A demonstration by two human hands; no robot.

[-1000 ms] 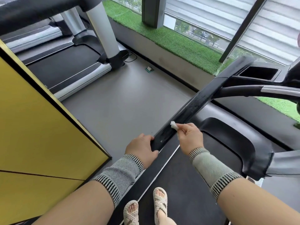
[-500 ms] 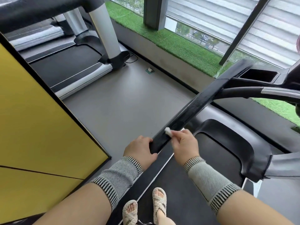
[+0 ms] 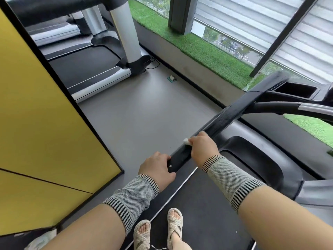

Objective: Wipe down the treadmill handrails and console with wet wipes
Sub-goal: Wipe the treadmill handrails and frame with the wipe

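Pinching the wipe (image 3: 186,141) in my right hand (image 3: 203,148) on the handrail (image 3: 228,114), whose length runs up and away toward the console; my left hand (image 3: 156,168) grips its near end.

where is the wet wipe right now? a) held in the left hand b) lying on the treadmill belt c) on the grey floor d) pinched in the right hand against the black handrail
d: the white wet wipe sticks out of the right hand, pressed to the black handrail, while the left hand grips the rail's near end.
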